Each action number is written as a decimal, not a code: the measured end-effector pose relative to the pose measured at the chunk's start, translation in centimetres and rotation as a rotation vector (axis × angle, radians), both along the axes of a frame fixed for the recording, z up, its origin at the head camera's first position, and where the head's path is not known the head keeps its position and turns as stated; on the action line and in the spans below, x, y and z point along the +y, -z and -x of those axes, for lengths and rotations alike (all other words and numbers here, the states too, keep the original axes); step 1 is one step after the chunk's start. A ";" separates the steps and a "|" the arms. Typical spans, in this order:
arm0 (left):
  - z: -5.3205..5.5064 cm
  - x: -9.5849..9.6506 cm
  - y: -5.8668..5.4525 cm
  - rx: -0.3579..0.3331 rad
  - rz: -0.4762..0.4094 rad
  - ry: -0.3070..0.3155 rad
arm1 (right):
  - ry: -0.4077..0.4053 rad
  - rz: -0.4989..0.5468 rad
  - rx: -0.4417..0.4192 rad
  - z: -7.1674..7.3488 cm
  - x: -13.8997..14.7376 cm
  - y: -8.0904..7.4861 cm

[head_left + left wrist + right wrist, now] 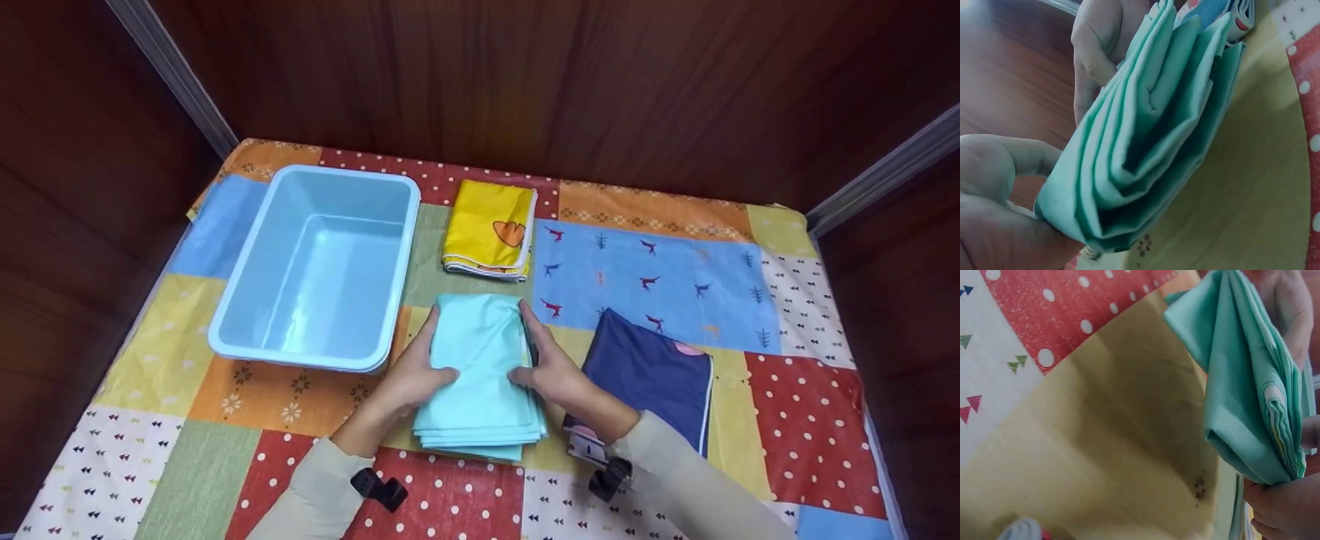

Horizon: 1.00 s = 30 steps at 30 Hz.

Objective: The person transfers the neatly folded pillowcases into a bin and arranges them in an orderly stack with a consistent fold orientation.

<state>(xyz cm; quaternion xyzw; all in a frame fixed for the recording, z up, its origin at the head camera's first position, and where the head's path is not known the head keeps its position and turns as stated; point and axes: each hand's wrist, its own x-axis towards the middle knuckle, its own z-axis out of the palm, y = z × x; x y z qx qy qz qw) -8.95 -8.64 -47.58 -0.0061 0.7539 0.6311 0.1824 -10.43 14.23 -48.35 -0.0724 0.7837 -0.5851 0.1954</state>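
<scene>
Pale sleeves (319, 484), foremost; left hand (411, 377), right hand (553, 367): gripping folded turquoise cloth (482, 367), opposite sides. Advisable: even pressure, layers aligned.

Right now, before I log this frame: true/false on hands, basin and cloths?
1. The left hand and right hand hold the folded mint-green cloth. True.
2. In the head view, the folded yellow cloth lies right of the rectangular light-blue plastic basin. True.
3. The yellow cloth lies nearer the person than the mint-green cloth. False: it lies farther away.
4. The folded navy-blue cloth lies on the multicoloured patchwork cover. True.
5. In the head view, the navy-blue cloth lies left of the basin. False: it lies right.
</scene>
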 end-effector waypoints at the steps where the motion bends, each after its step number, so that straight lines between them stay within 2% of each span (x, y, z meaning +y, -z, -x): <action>1: 0.0 0.1 -0.3 -0.003 0.007 -0.004 | -0.002 0.003 -0.007 0.0 0.1 -0.3; 13: 0.2 0.7 -4.0 -0.004 0.051 0.018 | -0.003 0.055 -0.131 0.5 0.7 -4.1; 21: 0.5 0.6 -6.3 -0.003 0.056 0.042 | -0.003 0.028 -0.151 0.7 0.9 -6.5; 30: 1.4 0.3 -8.8 -0.020 0.072 0.081 | 0.005 -0.002 -0.129 1.1 0.9 -8.5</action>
